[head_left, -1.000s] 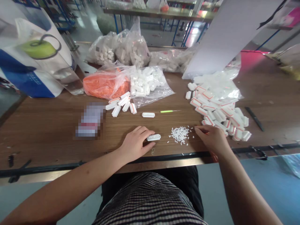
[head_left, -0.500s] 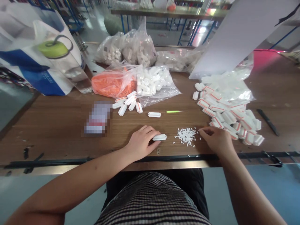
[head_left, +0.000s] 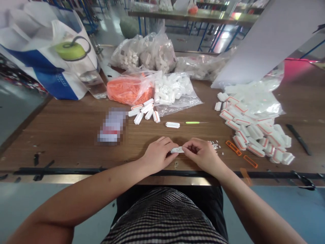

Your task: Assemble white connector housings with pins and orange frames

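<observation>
My left hand point(head_left: 160, 153) grips the left end of a small white plastic block point(head_left: 177, 149) with rows of holes, holding it low over the table. At the block's right end, my right hand point(head_left: 200, 151) has thumb and forefinger pinched together; whatever is between them is hidden. Behind the right hand lies a pile of tiny white pegs point(head_left: 215, 145), partly covered by it. A similar white block point(head_left: 172, 125) rests farther back, and beside it lies a thin pick with a yellow-green handle point(head_left: 192, 122).
White pieces with orange edging point(head_left: 256, 135) are heaped at right, near orange frames point(head_left: 233, 148) and a black strip point(head_left: 299, 139). Behind are bags of orange parts point(head_left: 129, 89) and white parts point(head_left: 169, 89). A bottle point(head_left: 87, 76) and a blurred-out rectangular item point(head_left: 112, 127) are at left.
My right hand has moved left from the pegs' right side to the block's right end. Orange frames it was covering now show. The whole view has shifted slightly; my left hand keeps the block.
</observation>
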`<action>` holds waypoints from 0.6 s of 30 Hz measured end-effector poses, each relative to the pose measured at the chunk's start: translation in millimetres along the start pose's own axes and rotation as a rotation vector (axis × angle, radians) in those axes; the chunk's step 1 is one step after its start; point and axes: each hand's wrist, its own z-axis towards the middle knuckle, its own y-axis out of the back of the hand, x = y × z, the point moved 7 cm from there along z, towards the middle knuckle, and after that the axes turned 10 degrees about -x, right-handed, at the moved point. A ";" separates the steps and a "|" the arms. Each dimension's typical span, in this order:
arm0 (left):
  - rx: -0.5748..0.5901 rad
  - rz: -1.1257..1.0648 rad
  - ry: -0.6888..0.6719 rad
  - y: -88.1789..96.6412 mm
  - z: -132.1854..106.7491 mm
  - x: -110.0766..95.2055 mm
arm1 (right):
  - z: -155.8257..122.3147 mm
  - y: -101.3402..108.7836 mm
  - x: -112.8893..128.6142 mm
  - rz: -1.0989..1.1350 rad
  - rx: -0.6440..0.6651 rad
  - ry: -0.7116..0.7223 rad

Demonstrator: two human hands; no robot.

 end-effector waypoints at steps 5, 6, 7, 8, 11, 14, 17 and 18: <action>0.016 0.000 0.005 -1.9 -0.6 0.4 | 1.6 -5.1 -1.6 -0.068 -0.015 0.055; 0.017 -0.004 0.007 -1.9 -0.6 0.4 | 1.4 -4.8 -0.1 -0.088 -0.020 0.078; 0.019 -0.008 0.009 -1.9 -0.6 0.3 | 1.2 -4.7 2.1 -0.111 -0.018 0.108; 0.021 -0.011 0.010 -1.9 -0.6 0.3 | 0.7 -4.8 4.8 -0.134 -0.009 0.144; 0.018 -0.015 0.012 -2.1 -0.8 0.4 | -2.3 -5.7 12.2 -0.187 0.050 0.247; 0.005 -0.020 0.017 -2.2 -1.2 1.2 | -5.8 -1.6 15.2 -0.204 0.037 0.297; -0.001 -0.029 0.018 -2.4 -1.5 1.4 | -10.0 2.5 19.0 -0.232 -0.055 0.358; -0.001 -0.030 0.017 -2.2 -1.4 1.4 | -11.8 1.4 21.4 -0.254 -0.072 0.392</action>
